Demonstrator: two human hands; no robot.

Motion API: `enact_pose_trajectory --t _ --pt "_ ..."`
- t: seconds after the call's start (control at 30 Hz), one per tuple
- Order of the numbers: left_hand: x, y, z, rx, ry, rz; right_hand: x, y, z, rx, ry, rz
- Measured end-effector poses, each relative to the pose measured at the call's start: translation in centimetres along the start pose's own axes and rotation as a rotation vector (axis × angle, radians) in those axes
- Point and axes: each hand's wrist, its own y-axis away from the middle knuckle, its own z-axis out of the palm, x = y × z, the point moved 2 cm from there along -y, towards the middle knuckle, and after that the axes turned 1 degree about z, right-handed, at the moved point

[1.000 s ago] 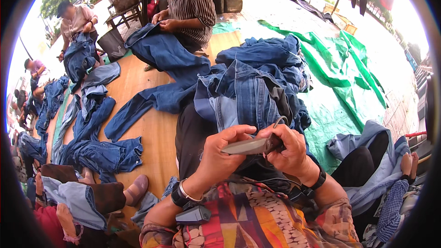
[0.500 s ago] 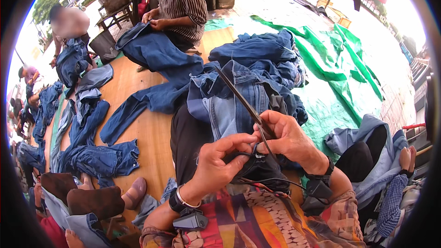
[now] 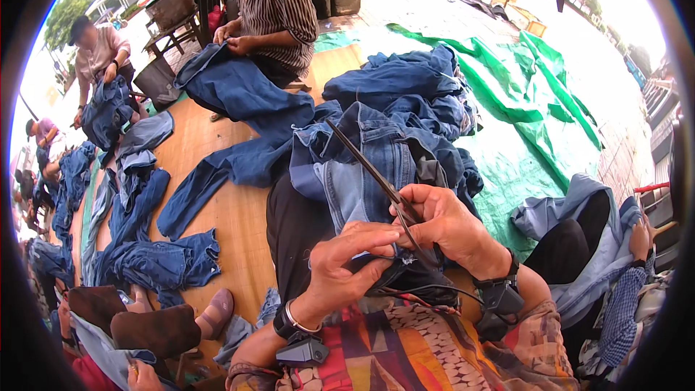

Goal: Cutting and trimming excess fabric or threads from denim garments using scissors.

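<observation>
Long dark scissors (image 3: 364, 165) are in my right hand (image 3: 450, 230), whose fingers are closed round them close to my left hand. One long metal arm of the scissors slants up and to the left. My left hand (image 3: 343, 266) pinches the edge of a dark blue denim piece (image 3: 391, 274) in my lap, right beside the scissors. Pale threads show at that edge, though my fingers hide most of it. Just beyond my hands lies a pile of jeans (image 3: 387, 148), with a lighter blue pair on the near side.
Ahead on the left, a person in a striped shirt (image 3: 279, 11) handles a dark blue garment (image 3: 242, 90). More denim (image 3: 156, 257) lies on the tan floor sheet (image 3: 242, 261). A green tarp (image 3: 517, 145) spreads to the right. Other people sit close on both sides.
Both my hands have sunk slightly, with the scissors still in the right. At the far left, a person holding denim has raised their head.
</observation>
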Motion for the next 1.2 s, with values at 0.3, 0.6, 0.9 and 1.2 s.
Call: enact_pose_trajectory --t 0.3,0.6,0.9,1.2 --pt "-0.7 0.3 0.7 0.162 0.251 -0.073 1.2 -1.6 -0.6 -0.012 -0.141 0.072" --pt "-1.2 -0.3 0.0 0.387 0.733 -0.465 -0.8 0.3 -1.0 0.217 0.125 -0.333" --pt "-1.8 -0.1 0.0 0.357 0.820 -0.638 -1.3 -0.6 1.9 0.312 0.800 -0.611" --pt "-2.8 0.4 -0.6 0.449 0.911 -0.629 -2.8 -1.7 0.7 0.290 0.630 -0.418"
